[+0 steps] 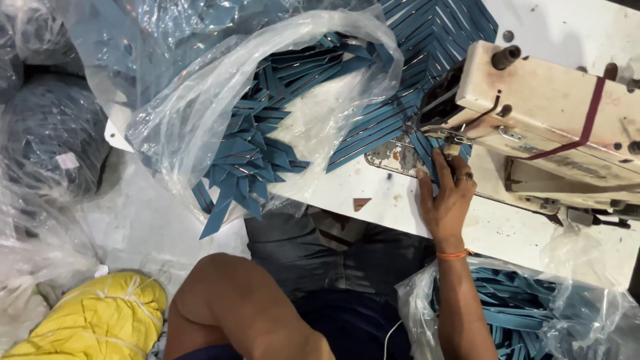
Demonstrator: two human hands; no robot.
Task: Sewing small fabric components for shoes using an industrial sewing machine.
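My right hand [445, 200] lies fingers-forward on a blue fabric strip [427, 152] at the needle plate of a cream sewing machine [553, 107], pressing the strip down by the presser foot. The hand wears a ring and an orange thread at the wrist. A fan of joined blue strips [400, 107] trails away from the needle toward the top of the view. My left hand is out of sight; only a bent bare limb [233, 313] shows at the bottom left.
A clear plastic bag [200, 113] of several blue strips spills over the white table's [347, 190] left edge. Another bag of strips [527, 307] sits at lower right. A yellow bundle [100, 320] and dark wrapped bundles [53, 133] lie on the floor.
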